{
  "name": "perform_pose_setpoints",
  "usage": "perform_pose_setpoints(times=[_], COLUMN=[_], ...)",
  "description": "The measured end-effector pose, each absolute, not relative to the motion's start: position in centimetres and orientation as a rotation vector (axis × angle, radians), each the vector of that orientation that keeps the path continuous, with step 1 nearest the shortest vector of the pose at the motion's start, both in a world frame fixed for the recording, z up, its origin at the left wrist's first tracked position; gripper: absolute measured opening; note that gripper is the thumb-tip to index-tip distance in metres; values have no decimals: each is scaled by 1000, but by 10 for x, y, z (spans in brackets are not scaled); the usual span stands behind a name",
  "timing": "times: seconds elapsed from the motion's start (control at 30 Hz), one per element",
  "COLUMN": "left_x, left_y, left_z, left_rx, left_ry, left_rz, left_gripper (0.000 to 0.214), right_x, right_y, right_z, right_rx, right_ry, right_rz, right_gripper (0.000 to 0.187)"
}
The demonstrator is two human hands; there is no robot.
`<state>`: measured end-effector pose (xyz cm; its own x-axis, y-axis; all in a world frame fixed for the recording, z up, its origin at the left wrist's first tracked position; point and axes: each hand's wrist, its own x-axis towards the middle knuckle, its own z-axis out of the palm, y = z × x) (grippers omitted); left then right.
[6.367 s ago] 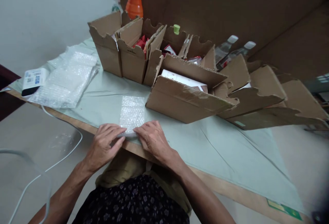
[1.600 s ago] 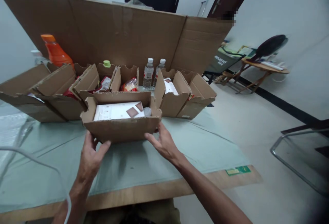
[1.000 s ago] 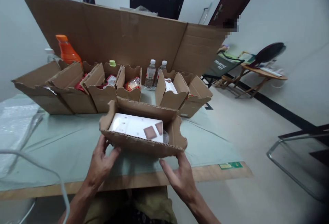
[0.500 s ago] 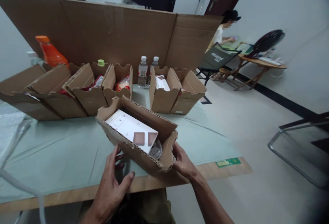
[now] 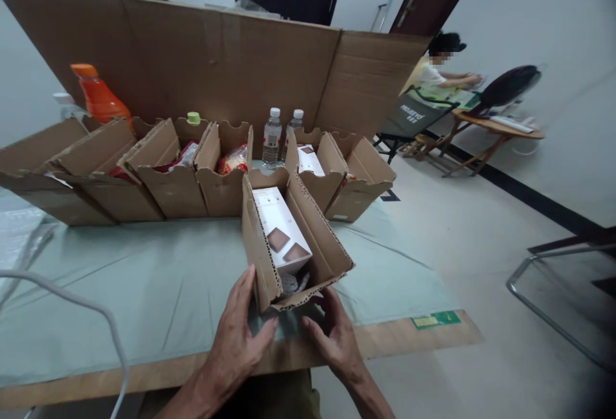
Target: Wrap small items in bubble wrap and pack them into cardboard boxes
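An open cardboard box (image 5: 265, 258) stands lengthwise in front of me on the green-covered table (image 5: 144, 290). Inside it lies a white packet with two brown squares (image 5: 282, 230), and something clear and crinkly shows at its near end. My left hand (image 5: 238, 339) presses its fingers against the box's near left corner. My right hand (image 5: 332, 332) cups the near right corner from below. Both hands grip the box's near end.
A row of open cardboard boxes (image 5: 158, 172) with red packets lines the back, before a tall cardboard sheet (image 5: 216, 59). An orange bottle (image 5: 99, 95) and two water bottles (image 5: 279, 133) stand there. A white cable (image 5: 72, 303) hangs left. Another person (image 5: 433, 69) sits far right.
The box has been turned from crosswise to lengthwise and set nearer the row. Both hands shifted from its sides to its near end. Earlier, the hands pressed a bubble-wrap piece.
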<state>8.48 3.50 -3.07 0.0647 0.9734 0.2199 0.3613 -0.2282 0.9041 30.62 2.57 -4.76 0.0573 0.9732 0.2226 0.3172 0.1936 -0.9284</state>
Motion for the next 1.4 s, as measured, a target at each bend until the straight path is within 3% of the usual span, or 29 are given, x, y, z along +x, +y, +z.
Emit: perform_pose_setpoints(times=[0.6,0.93,1.1,1.27,1.4], left_x=[94,67,62,60,64], left_y=[65,90,127,141,136], left_z=[-25,-12,0,0,-14], left_rx=[1649,1631,1654,1465,1291], left_ry=[1279,1234,1540,1536,1325], left_rz=[1177,1143,1158,1160,1208], left_gripper=[74,57,51,67,88], right_x=[304,286,289,282,259], right_y=[41,58,92,96,111], right_z=[-37,-33,-14,2,3], right_rx=[-1352,-1311,-1225,-1232,-1201], right_ry=[-1436,-1532,-1592,-1850,-2060], right_rz=[799,746,674,557,633], right_gripper=[73,67,70,49,58])
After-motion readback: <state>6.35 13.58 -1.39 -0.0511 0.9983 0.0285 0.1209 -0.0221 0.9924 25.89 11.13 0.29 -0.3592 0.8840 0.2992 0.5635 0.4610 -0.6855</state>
